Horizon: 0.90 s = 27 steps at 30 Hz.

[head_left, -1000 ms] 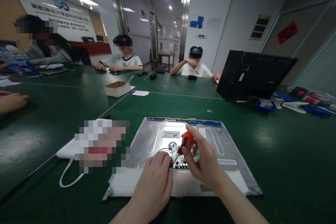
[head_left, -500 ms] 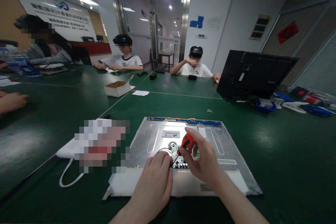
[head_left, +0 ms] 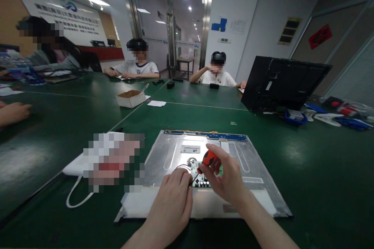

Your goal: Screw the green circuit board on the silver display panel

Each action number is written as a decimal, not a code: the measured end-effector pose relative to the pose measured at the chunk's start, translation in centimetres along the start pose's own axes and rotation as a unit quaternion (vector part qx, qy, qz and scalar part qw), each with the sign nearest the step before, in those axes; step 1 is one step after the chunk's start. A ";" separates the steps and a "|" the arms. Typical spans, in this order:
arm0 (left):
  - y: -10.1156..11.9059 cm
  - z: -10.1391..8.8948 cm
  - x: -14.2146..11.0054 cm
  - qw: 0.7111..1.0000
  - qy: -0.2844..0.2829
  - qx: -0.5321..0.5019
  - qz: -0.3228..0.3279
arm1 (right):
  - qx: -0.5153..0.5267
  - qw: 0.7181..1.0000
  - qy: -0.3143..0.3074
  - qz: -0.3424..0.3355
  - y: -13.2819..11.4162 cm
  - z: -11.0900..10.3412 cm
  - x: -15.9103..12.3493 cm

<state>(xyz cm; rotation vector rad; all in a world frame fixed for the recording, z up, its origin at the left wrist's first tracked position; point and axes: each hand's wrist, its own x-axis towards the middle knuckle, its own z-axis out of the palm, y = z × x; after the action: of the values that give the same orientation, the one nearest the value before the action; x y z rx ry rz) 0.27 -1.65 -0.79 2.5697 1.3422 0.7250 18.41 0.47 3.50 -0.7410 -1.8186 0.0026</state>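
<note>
A silvery display panel (head_left: 154,163) lies flat in front of me, with a blue circuit strip (head_left: 187,134) along its far edge. Near its middle sits a small green circuit board (head_left: 202,182), partly covered by my fingers. My right hand (head_left: 230,181) is closed on the red-and-black handle of a screwdriver (head_left: 209,158), whose thin shaft slants down to the left. The screwdriver's tip meets the fingertips of my left hand (head_left: 172,202) at the board's left side. My left fingers are curled together there, hiding the tip and whatever they pinch. A thin dark wire loops beside them.
Left of the panel stands a white device (head_left: 74,167) with a cable, mostly pixelated. Further off are an open cardboard box (head_left: 131,100), white paper (head_left: 157,103) and a black monitor (head_left: 283,83). Several people sit around the green table (head_left: 321,171); one person's hand (head_left: 16,113) rests at left.
The screwdriver handle has turned a little in my right fingers, and the index finger has shifted slightly. My left hand and the panel stay where they were.
</note>
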 end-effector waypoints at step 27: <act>0.5 -0.7 0.3 1.000 -0.021 0.003 -0.017 | 0.011 0.999 -0.023 0.020 -0.1 -0.2 -0.3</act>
<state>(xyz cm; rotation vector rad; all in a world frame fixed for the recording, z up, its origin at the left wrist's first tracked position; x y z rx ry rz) 0.44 -1.74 0.07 2.5445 1.3740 0.6580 18.57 0.20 3.37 -0.7676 -1.8452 0.0667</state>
